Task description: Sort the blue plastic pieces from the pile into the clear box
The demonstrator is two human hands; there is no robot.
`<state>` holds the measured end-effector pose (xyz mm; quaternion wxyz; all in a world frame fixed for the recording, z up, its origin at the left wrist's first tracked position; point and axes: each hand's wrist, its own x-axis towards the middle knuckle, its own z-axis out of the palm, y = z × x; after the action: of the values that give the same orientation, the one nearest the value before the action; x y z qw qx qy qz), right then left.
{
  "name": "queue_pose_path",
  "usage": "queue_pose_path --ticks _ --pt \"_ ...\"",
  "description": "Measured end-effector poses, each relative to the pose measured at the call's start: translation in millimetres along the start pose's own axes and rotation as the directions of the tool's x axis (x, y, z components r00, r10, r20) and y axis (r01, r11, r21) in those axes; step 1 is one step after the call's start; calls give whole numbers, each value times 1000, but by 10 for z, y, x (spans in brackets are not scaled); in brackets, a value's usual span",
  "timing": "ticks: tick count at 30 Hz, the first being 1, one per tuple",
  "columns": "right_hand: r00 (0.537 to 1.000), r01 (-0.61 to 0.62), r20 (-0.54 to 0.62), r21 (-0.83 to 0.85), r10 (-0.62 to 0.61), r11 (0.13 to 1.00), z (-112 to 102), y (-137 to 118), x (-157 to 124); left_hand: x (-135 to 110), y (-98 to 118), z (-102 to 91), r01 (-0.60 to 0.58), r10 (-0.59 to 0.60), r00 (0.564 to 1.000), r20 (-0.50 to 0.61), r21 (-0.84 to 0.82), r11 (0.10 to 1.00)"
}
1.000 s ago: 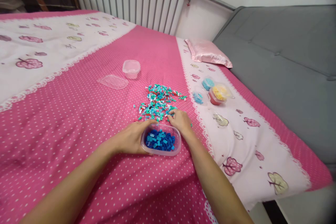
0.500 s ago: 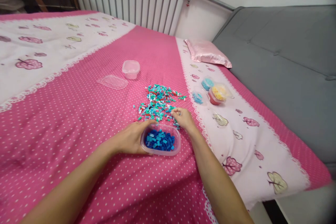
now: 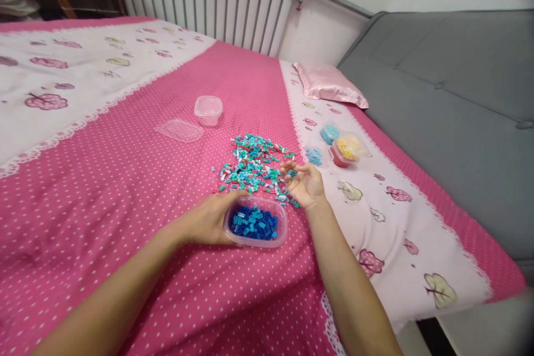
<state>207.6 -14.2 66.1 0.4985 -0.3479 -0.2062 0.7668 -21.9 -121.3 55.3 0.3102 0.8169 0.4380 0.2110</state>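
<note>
My left hand (image 3: pixel 208 221) grips the left rim of a clear oval container (image 3: pixel 256 222) holding dark blue small bricks on the pink dotted bedspread. Just beyond it lies a loose pile of teal, white and red small bricks (image 3: pixel 252 164). My right hand (image 3: pixel 303 182) hovers at the pile's right edge, turned palm up with its fingers curled in a loose cup. I cannot make out what lies in the palm.
An empty clear tub (image 3: pixel 208 109) and its lid (image 3: pixel 179 129) sit further back on the left. Small tubs of light blue, yellow and red pieces (image 3: pixel 340 147) stand on the white border at right. A pink pillow (image 3: pixel 329 84) and a grey sofa (image 3: pixel 450 111) lie beyond.
My right hand has lifted off the near edge of the pile, shifted a little right and rolled palm up. The left hand and the container have stayed put.
</note>
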Motion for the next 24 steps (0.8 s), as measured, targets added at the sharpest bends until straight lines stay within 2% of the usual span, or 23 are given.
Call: queue_pose_path --ticks 3,5,6,8,10,11,12,14,17,20,22,24 --pt "994 110 26 -237 -107 965 -59 91 59 4 19 -4 2 -2 1000 -14 -6 1000" --pt "973 203 13 -514 -229 833 -112 176 121 5 27 -6 3 -3 1000 -18 -8 1000" --pt "955 231 14 -660 -296 715 -137 218 153 5 27 -6 5 -5 1000 -18 -6 1000" --pt "915 225 49 -886 -402 405 -176 292 205 4 22 -4 9 -9 1000 -18 6 1000" --pt "888 167 107 -981 -447 98 -188 347 233 1 12 0 11 -11 1000 -20 28 1000" --pt "883 135 131 -991 -450 -23 -183 367 238 -1 9 2 12 -12 1000 -21 38 999" --pt "880 109 150 -987 -450 -116 -173 385 238 -1 8 2 13 -12 1000 -21 44 999" --pt "877 70 172 -969 -448 -237 -142 414 226 0 15 -2 11 -11 1000 -16 42 999" --pt "865 37 202 -938 -459 -344 -101 446 203 6 37 -15 12 -11 1000 -14 29 1000" --pt "857 38 218 -931 -466 -364 -92 456 195 10 52 -25 11 -11 1000 -11 19 1000" --pt "853 78 220 -950 -473 -301 -99 445 201 10 54 -26 10 -10 1000 -9 15 1000" --pt "839 153 208 -977 -502 -149 -101 421 209 10 54 -26 14 -14 1000 -11 14 1000"
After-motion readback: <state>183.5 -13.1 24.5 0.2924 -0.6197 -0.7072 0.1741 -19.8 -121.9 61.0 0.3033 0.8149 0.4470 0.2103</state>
